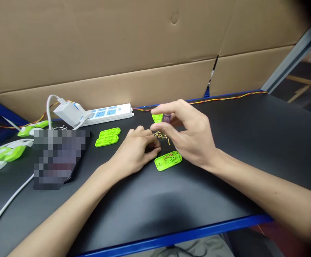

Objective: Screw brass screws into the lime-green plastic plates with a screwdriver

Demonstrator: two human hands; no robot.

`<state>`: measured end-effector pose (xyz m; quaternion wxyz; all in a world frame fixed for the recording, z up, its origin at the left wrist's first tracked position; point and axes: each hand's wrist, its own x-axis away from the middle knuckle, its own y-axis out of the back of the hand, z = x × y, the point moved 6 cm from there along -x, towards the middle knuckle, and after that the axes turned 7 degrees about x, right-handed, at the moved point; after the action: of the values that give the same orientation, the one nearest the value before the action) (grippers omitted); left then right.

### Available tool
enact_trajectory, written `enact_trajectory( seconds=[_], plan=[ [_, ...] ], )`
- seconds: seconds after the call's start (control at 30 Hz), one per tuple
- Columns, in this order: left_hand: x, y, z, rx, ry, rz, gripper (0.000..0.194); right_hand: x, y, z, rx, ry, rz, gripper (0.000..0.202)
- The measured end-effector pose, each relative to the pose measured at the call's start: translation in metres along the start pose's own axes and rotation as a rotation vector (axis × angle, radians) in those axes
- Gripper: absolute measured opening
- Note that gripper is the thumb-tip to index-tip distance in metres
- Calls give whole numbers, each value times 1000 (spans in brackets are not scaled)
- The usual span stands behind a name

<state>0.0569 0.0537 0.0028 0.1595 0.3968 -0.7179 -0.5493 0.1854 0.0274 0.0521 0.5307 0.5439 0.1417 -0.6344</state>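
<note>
The right hand [190,132] grips a small screwdriver [166,118] by its purplish, see-through handle, thumb and fingers on opposite sides of it, with the thin shaft pointing down towards the table. The left hand [135,150] rests low on the black tabletop [241,142], its fingers curled and its thumb and forefinger pinched at a tiny brass-coloured piece [160,148]. The screwdriver's tip reaches down to that piece; whether the two touch is too small to tell.

Just to the near side of the fingertips lies a bright green plastic shell half [168,161], hollow face up, with moulded ribs and some copper-coloured metal inside. Loose brass-coloured strips [157,134] lie scattered just beyond the pinching fingers, partly hidden by both hands. Another green plastic part [157,117] shows farther back, partly covered by the right hand and the handle.

To the left of the left hand, two more green shell halves [107,136] lie side by side, hollow faces up. Beyond them a white power strip [112,113] runs along the far side, a white charger [67,113] at its left end. At the far left are green-and-white plugs [15,153] and white cables [9,203], near a pixelated dark object [61,157]. A cardboard panel [118,46] stands behind the table.
</note>
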Motion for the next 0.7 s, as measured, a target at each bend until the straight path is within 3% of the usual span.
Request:
enact_trajectory(
  seconds=[0.17, 0.43, 0.7],
  plan=[
    [-1, 0, -2, -67, -11, -3, 14, 2, -5, 3, -76, 34, 43, 38],
    [-1, 0, -3, 12, 19, -8, 12, 2, 0, -4, 25, -22, -38, 23],
    [-1, 0, -2, -55, 20, 0, 13, 4, -2, 0, -14, 37, -25, 37]
  ],
)
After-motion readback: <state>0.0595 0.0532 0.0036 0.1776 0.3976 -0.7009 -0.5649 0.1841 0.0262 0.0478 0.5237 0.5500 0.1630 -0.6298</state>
